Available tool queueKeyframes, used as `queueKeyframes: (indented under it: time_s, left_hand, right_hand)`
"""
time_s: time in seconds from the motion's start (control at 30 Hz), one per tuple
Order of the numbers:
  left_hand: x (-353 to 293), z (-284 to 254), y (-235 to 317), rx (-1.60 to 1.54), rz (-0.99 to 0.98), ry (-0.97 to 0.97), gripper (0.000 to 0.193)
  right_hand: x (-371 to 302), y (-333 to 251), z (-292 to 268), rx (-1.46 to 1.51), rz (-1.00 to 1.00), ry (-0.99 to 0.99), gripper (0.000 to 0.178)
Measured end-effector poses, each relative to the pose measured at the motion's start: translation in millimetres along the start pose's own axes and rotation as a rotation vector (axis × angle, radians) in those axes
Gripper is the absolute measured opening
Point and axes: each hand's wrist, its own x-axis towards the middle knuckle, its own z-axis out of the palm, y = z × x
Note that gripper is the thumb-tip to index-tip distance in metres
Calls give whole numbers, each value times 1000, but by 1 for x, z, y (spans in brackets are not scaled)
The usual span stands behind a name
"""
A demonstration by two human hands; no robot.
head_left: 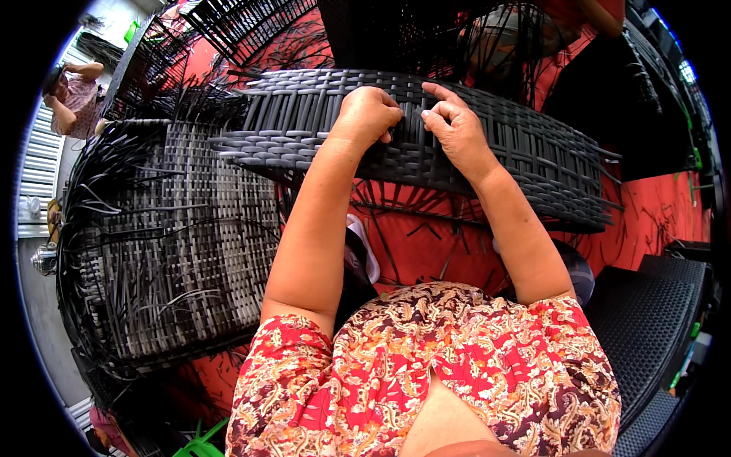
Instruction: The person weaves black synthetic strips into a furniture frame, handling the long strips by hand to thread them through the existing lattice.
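Both forearms stretched far, toward dark woven panel (426, 145) at centre. Left hand (367, 114) fisted, knuckles on weave, pressing strands. Right hand (455, 129) just beside, fingers curled, pinching thin strand. Grey wicker frame (167, 244) left.

One view only, head-worn, looking steeply down over the wearer's patterned blouse (426, 365) at six o'clock. Both forearms run up toward twelve, close in. The fisheye bends the woven panel (304, 114) near centre, and black corners frame the rim.
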Motion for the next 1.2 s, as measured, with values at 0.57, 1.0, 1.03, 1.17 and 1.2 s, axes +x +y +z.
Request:
queueKeyframes:
  time_s: [0.57, 1.0, 1.03, 1.17, 1.2]
  left_hand:
    - [32, 7, -2, 210, -32, -40, 24]
    - [7, -10, -3, -682, -200, -274, 13]
    - [8, -13, -8, -736, -222, -297, 12]
    - [9, -18, -13, -757, -253, -403, 12]
    - [8, -17, -12, -742, -247, -429, 12]
  right_hand:
    - [-2, -1, 7, -37, -43, 56, 18]
    - [-1, -2, 7, -19, -23, 53, 18]
    - [-1, -3, 8, -17, -14, 47, 18]
    - [0, 0, 10, 6, -32, 86, 17]
    - [0, 1, 10, -5, -36, 91, 17]
